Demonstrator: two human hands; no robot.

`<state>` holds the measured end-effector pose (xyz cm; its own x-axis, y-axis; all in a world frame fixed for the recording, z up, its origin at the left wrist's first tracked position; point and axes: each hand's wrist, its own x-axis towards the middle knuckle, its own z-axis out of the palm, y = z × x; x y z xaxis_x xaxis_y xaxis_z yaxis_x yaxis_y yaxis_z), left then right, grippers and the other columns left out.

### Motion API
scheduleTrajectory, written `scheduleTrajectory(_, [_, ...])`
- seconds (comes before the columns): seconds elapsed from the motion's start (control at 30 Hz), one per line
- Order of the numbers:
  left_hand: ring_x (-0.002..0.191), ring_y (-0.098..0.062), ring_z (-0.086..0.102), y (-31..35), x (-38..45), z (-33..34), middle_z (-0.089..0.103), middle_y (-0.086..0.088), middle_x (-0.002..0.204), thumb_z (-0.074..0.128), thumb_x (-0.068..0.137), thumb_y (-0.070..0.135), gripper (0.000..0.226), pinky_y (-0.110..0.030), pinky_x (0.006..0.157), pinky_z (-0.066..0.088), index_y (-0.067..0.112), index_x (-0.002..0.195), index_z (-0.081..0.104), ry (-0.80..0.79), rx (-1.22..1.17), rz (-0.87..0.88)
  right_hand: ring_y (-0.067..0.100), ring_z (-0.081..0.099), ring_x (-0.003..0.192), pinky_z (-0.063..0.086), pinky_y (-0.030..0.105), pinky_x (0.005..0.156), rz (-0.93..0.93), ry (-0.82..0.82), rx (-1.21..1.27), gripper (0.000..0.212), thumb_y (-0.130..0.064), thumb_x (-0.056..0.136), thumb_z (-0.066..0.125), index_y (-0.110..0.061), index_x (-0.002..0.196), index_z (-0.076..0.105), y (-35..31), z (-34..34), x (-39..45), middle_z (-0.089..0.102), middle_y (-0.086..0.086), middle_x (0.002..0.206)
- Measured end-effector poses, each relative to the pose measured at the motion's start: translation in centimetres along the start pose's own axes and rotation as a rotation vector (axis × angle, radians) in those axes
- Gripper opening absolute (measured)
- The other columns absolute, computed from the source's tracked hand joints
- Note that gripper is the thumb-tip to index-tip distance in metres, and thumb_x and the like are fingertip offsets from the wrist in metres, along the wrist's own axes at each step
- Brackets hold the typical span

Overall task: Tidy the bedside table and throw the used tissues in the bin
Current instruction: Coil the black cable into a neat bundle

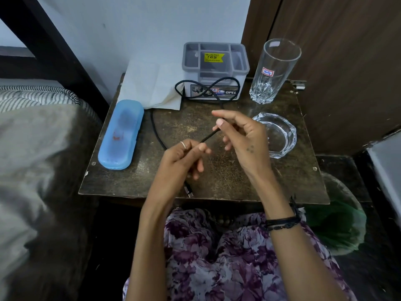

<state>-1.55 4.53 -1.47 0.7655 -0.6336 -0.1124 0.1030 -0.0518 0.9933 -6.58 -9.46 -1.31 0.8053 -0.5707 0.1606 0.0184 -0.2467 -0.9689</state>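
Both hands pinch the black cable (208,136) above the bedside table (217,170) — left hand (184,159) low near the plug, right hand (243,137) higher — its taut span slanting up-right, the slack looping back toward the grey organiser (214,68).

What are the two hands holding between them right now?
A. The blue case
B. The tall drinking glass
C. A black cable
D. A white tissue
C: a short stretch of the black cable runs taut between the left hand and right hand, while its plug hangs below the left hand; the tissue, glass and blue case sit untouched on the table.
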Motion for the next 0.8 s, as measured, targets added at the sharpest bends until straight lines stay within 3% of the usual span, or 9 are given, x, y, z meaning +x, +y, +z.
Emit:
scheduleTrajectory(0.13, [0.043, -0.004, 0.035, 0.4, 0.1, -0.5, 0.05, 0.009, 0.054, 0.046, 0.093, 0.025, 0.022, -0.015, 0.044, 0.032, 0.017, 0.091, 0.067, 0.005, -0.408, 0.045, 0.003, 0.048, 0.064, 0.037, 0.012, 0.058, -0.179, -0.109, -0.382, 0.023, -0.025, 0.093, 0.053, -0.02, 0.111, 0.067, 0.0, 0.4, -0.1, 0.052, -0.009, 0.081])
scheduleTrajectory(0.23, [0.049, -0.002, 0.045, 1.3, 0.5, -0.2, 0.061, 0.007, 0.066, 0.039, 0.094, 0.019, 0.028, -0.014, 0.045, 0.039, 0.011, 0.111, 0.059, 0.02, -0.695, 0.129, -0.003, 0.043, 0.064, 0.037, 0.012, 0.058, -0.245, -0.202, -0.483, 0.026, -0.026, 0.089, 0.06, -0.016, 0.112, 0.066, 0.1, 1.5, -0.4, 0.044, -0.008, 0.083])
scheduleTrajectory(0.33, [0.075, -0.004, 0.067, 1.9, 1.1, -0.2, 0.073, 0.003, 0.091, 0.04, 0.089, 0.019, 0.032, -0.015, 0.067, 0.054, 0.01, 0.117, 0.053, 0.107, -0.798, 0.203, 0.004, 0.048, 0.074, 0.045, 0.024, 0.064, -0.296, -0.272, -0.495, 0.019, -0.024, 0.087, 0.062, -0.012, 0.099, 0.069, 0.1, 2.3, -0.7, 0.046, -0.005, 0.089])
scheduleTrajectory(0.4, [0.102, -0.008, 0.066, 1.9, 1.5, -0.1, 0.071, 0.002, 0.108, 0.039, 0.093, 0.014, 0.032, -0.02, 0.087, 0.053, 0.01, 0.123, 0.05, 0.175, -0.81, 0.233, 0.009, 0.055, 0.081, 0.051, 0.034, 0.07, -0.311, -0.351, -0.491, 0.019, -0.027, 0.087, 0.059, -0.01, 0.091, 0.067, 0.0, 2.6, -0.7, 0.052, -0.002, 0.098])
scheduleTrajectory(0.5, [0.124, -0.008, 0.053, 1.4, 1.8, -0.1, 0.059, 0.004, 0.127, 0.036, 0.098, 0.008, 0.038, -0.024, 0.105, 0.042, 0.012, 0.135, 0.04, 0.279, -0.588, 0.267, 0.012, 0.059, 0.076, 0.052, 0.037, 0.07, -0.266, -0.496, -0.53, 0.02, -0.03, 0.089, 0.057, -0.014, 0.094, 0.067, -0.2, 2.5, -1.0, 0.063, -0.002, 0.096])
scheduleTrajectory(0.6, [0.127, -0.004, 0.048, 0.7, 1.7, -0.1, 0.057, 0.006, 0.13, 0.04, 0.098, 0.01, 0.043, -0.023, 0.109, 0.035, 0.011, 0.141, 0.035, 0.323, -0.079, 0.345, 0.01, 0.058, 0.059, 0.049, 0.03, 0.057, -0.165, -0.546, -0.471, 0.009, -0.026, 0.086, 0.061, -0.022, 0.091, 0.067, -0.3, 2.2, -1.1, 0.067, -0.005, 0.074])
scheduleTrajectory(0.67, [0.114, 0.0, 0.057, 0.5, 1.6, -0.2, 0.064, 0.009, 0.116, 0.04, 0.098, 0.014, 0.042, -0.015, 0.098, 0.041, 0.014, 0.14, 0.038, 0.35, 0.244, 0.39, 0.003, 0.052, 0.051, 0.042, 0.025, 0.05, -0.165, -0.51, -0.426, 0.006, -0.022, 0.083, 0.061, -0.023, 0.083, 0.067, -0.5, 2.2, -1.2, 0.062, -0.012, 0.063])
scheduleTrajectory(0.73, [0.092, -0.004, 0.065, 0.5, 1.5, -0.3, 0.065, 0.012, 0.095, 0.038, 0.097, 0.018, 0.04, -0.02, 0.083, 0.049, 0.017, 0.137, 0.043, 0.368, 0.426, 0.4, 0.001, 0.056, 0.056, 0.05, 0.029, 0.054, -0.226, -0.415, -0.407, 0.007, -0.025, 0.082, 0.062, -0.022, 0.08, 0.068, -0.6, 2.0, -1.0, 0.065, -0.013, 0.069])
scheduleTrajectory(0.8, [0.071, -0.005, 0.061, 0.5, 1.4, -0.4, 0.059, 0.018, 0.079, 0.038, 0.095, 0.019, 0.038, -0.026, 0.07, 0.05, 0.017, 0.13, 0.049, 0.377, 0.526, 0.393, 0.006, 0.061, 0.062, 0.054, 0.033, 0.056, -0.369, -0.27, -0.504, 0.017, -0.035, 0.082, 0.06, -0.02, 0.082, 0.068, -0.5, 1.7, -0.9, 0.068, -0.01, 0.077])
